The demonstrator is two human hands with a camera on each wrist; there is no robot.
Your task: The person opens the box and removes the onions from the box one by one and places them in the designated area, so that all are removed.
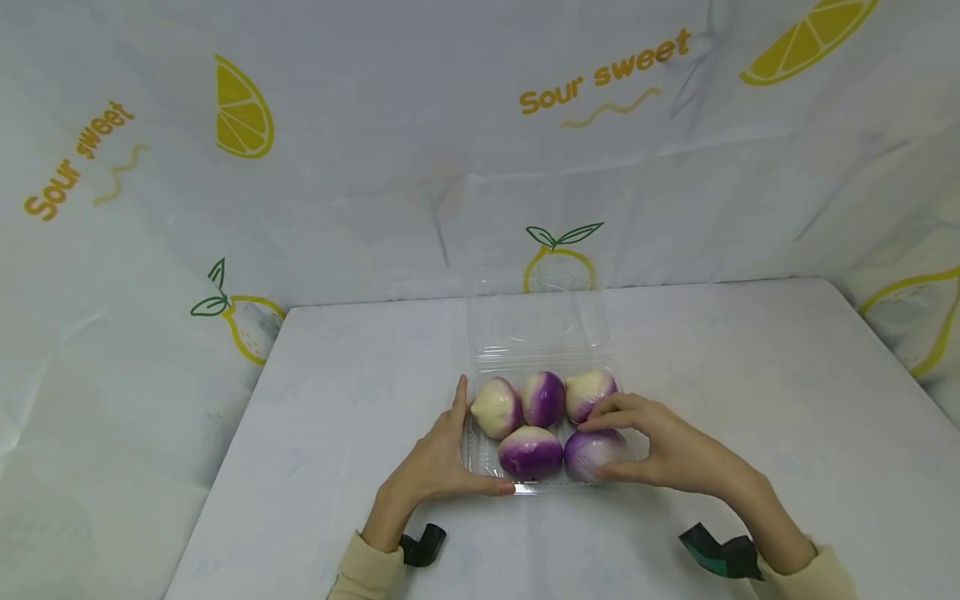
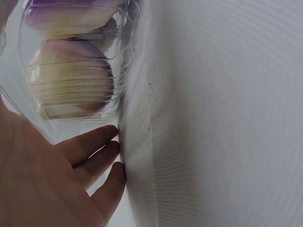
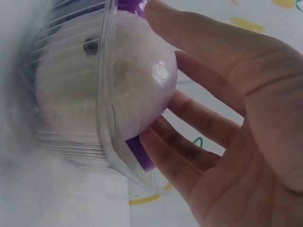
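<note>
Several purple-and-white turnips (image 1: 531, 454) sit in a clear plastic clamshell box (image 1: 480, 454), whose clear lid (image 1: 536, 321) stands raised at the back. My right hand (image 1: 660, 442) curls its thumb and fingers round the front right turnip (image 3: 142, 71), which lies inside the box's right wall. My left hand (image 1: 442, 458) rests at the box's front left corner, thumb along the front rim and forefinger stretched along the left side. In the left wrist view, the other left fingers (image 2: 97, 146) extend beside the box, close to the white cloth.
A white cloth (image 1: 352, 400) covers the table, and a pale sheet (image 1: 375, 150) printed with lemons and lettering hangs behind. Dark straps (image 1: 423, 546) show at both wrists, near the cream sleeves (image 1: 367, 571).
</note>
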